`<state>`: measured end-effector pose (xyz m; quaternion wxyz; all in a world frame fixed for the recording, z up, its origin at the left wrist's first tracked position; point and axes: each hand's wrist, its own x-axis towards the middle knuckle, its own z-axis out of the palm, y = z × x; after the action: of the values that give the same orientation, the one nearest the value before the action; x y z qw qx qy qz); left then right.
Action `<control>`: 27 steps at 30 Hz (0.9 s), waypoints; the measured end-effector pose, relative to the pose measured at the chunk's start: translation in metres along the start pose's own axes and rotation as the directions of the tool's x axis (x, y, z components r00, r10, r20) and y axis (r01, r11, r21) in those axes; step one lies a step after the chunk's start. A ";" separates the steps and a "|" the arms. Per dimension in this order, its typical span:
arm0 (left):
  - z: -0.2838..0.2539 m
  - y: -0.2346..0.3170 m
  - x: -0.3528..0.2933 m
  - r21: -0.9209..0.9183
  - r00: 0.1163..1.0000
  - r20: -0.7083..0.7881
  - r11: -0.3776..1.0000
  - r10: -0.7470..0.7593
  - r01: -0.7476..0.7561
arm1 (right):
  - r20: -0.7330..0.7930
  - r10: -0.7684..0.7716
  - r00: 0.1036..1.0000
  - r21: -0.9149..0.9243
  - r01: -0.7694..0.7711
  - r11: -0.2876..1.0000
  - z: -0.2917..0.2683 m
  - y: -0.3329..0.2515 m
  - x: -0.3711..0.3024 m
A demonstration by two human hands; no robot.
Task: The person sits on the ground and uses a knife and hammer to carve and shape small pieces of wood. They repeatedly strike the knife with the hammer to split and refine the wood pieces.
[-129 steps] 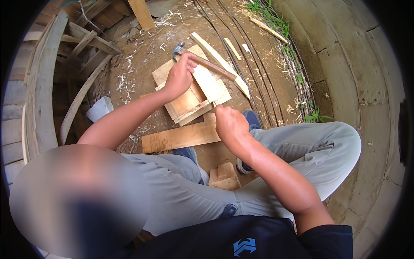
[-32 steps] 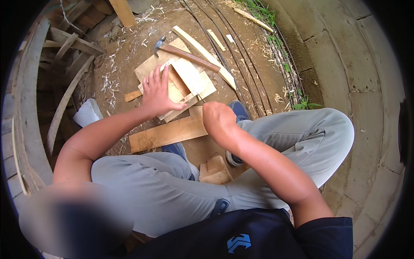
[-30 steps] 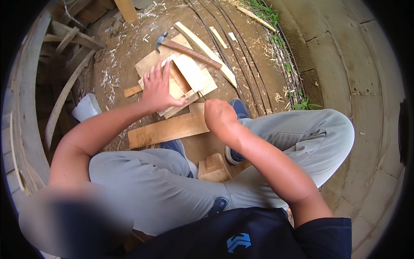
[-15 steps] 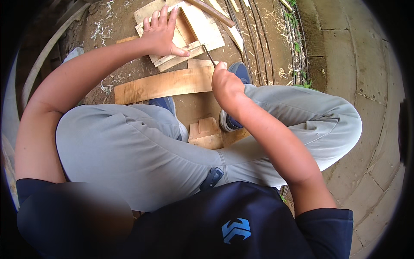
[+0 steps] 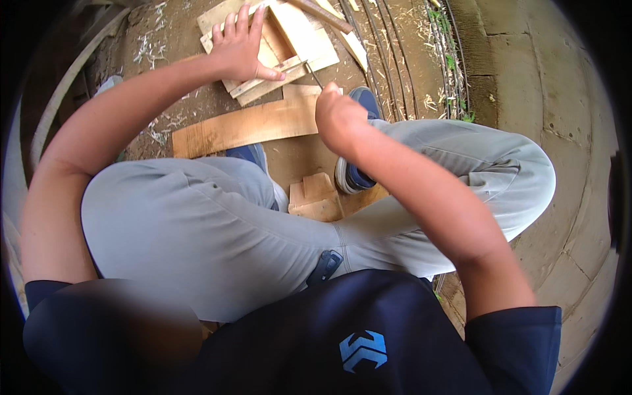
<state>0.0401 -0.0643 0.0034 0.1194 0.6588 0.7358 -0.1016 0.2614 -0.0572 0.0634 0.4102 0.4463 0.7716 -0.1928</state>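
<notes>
A dark navy T-shirt (image 5: 283,336) carries an angular light-blue emblem (image 5: 363,351) near half past five. Its short sleeves (image 5: 517,339) are plain. Light grey trousers (image 5: 178,217) show folds and seams — a dark clasp (image 5: 324,268) sits at six o'clock — with blue shoes (image 5: 368,100) (pale-soled) at ten and one.

Open wooden box (image 5: 301,36), thin dark rod (image 5: 314,76), slanted

Brown dirt gnd (image 5: 296,158) w/ pale shavings (image 5: 431,103) scattered. Thin dark rods (image 5: 397,49) nr its R edge, then green plants (image 5: 450,62), then grey-tan slabs (image 5: 526,79), wall or paving unclear. Curved timber (image 5: 58,92) at L edge, shadowy; daylight elsewhere.
</notes>
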 end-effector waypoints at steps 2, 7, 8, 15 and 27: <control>-0.007 0.009 0.005 -0.023 0.999 0.046 1.000 -0.003 0.004 | -0.103 0.003 0.995 0.048 0.002 0.999 0.033 0.016 0.016; 0.000 0.001 0.003 -0.062 1.000 0.013 0.998 -0.008 0.009 | -0.074 0.007 0.997 0.025 -0.005 1.000 0.005 0.008 0.008; -0.003 0.003 0.003 -0.070 0.999 0.032 0.998 -0.006 0.008 | 0.034 -0.025 0.999 -0.023 0.026 0.999 -0.014 0.007 0.007; -0.004 0.006 -0.003 -0.078 0.983 -0.180 0.995 0.041 -0.056 | 0.248 -0.134 0.960 -0.193 0.184 0.964 -0.061 -0.004 -0.003; -0.012 0.016 -0.010 -0.127 0.983 -0.181 0.992 -0.031 0.008 | 0.163 -0.116 0.980 -0.039 0.124 0.992 -0.057 0.002 -0.011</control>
<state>0.0561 -0.0678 0.0183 0.0916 0.6494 0.7549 0.0047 0.2402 -0.0241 0.1062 0.4694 0.3720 0.7659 -0.2337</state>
